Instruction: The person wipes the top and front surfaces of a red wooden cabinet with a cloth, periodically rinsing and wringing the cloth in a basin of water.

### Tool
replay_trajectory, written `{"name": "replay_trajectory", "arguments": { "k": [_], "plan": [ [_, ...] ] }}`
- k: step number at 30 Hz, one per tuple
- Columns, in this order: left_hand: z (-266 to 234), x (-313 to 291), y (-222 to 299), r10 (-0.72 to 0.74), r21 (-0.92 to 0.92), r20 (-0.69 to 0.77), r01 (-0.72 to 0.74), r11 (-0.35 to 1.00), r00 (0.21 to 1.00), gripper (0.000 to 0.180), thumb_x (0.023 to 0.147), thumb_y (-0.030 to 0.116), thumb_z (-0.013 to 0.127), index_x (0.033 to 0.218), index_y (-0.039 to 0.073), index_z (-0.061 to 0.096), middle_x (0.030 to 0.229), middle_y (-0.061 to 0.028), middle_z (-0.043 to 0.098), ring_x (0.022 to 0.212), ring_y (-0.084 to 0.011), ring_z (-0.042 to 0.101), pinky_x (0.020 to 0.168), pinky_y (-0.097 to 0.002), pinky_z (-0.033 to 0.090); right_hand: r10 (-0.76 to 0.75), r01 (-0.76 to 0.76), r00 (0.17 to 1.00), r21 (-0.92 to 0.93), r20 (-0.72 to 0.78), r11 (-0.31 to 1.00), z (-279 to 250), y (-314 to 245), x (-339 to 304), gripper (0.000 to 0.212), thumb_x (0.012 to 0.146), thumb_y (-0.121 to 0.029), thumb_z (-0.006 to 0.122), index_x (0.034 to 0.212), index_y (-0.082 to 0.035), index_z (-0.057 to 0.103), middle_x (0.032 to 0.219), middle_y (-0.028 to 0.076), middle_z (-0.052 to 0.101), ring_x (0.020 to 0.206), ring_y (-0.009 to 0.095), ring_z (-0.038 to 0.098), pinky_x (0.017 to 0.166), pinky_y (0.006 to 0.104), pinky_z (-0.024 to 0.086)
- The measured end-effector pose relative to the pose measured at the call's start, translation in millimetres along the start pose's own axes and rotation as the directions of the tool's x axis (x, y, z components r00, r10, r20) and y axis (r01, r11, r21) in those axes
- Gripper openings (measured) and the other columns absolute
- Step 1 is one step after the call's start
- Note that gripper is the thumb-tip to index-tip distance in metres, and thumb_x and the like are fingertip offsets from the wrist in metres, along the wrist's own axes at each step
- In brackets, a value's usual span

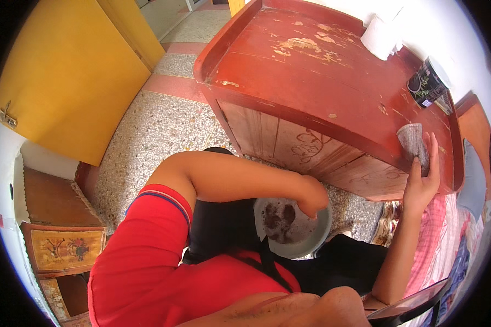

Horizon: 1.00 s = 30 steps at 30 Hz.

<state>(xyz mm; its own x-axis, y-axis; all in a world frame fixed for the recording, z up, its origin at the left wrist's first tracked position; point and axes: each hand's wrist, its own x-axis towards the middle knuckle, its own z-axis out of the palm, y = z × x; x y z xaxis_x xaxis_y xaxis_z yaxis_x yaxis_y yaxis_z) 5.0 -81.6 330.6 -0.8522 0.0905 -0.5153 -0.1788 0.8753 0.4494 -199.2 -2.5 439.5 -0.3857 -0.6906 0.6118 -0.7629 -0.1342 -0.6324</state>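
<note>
Right hand with a grey cloth, left hand at a round basin.
In the head view, the right hand grips the folded, coarse-looking cloth by the near end of a wooden cabinet, its red paint flaking, its front decorated with scrolls. The left hand bends down over the pale, smooth basin of foamy, murky water; its fingertips are obscured, so I cannot tell its grip.

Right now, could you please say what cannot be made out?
Head view: most fingertips of the bare left hand, hidden by the hand itself.
Head view: bottom of the pale round basin, hidden by murky water.
Head view: top of the flat yellow door, cut off by upper edge.
</note>
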Motion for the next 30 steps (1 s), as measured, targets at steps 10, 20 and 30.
{"name": "replay_trajectory", "arguments": {
  "k": [10,20,30],
  "plan": [
    [31,-2,-15,-0.032,0.027,-0.007,0.033,0.999,0.999,0.032,0.083,0.038,0.062,0.096,0.010,0.069,0.091,-0.0137,0.068,0.089,-0.0337,0.064,0.075,-0.0476,0.049,-0.054,0.055,0.998,0.101,-0.014,0.993,16,10,8,0.053,0.080,0.009,0.048,0.132,0.001,0.051,0.131,0.015,0.057,0.125,0.024,0.051,0.108,0.0347,0.034],
    [24,-34,-8,0.026,-0.206,-0.265,-0.082,0.975,0.964,0.030,0.086,0.034,0.061,0.100,0.009,0.068,0.093,-0.0141,0.068,0.088,-0.0334,0.064,0.075,-0.0451,0.049,-0.113,0.099,0.990,0.158,0.085,0.982,33,-22,-4,0.053,0.076,0.008,0.049,0.129,0.002,0.054,0.128,0.015,0.058,0.123,0.025,0.052,0.107,0.0347,0.034],
    [-25,-54,17,0.009,-0.517,-0.571,-0.368,0.773,0.821,0.038,0.087,0.039,0.064,0.106,0.006,0.065,0.087,-0.0090,0.067,0.080,-0.0203,0.062,0.074,-0.0362,0.048,-0.211,0.098,0.917,0.320,0.339,0.942,36,-47,-30,0.063,0.067,0.012,0.041,0.127,0.000,0.055,0.130,0.015,0.056,0.128,0.028,0.048,0.109,0.0365,0.032]
  ]
}}
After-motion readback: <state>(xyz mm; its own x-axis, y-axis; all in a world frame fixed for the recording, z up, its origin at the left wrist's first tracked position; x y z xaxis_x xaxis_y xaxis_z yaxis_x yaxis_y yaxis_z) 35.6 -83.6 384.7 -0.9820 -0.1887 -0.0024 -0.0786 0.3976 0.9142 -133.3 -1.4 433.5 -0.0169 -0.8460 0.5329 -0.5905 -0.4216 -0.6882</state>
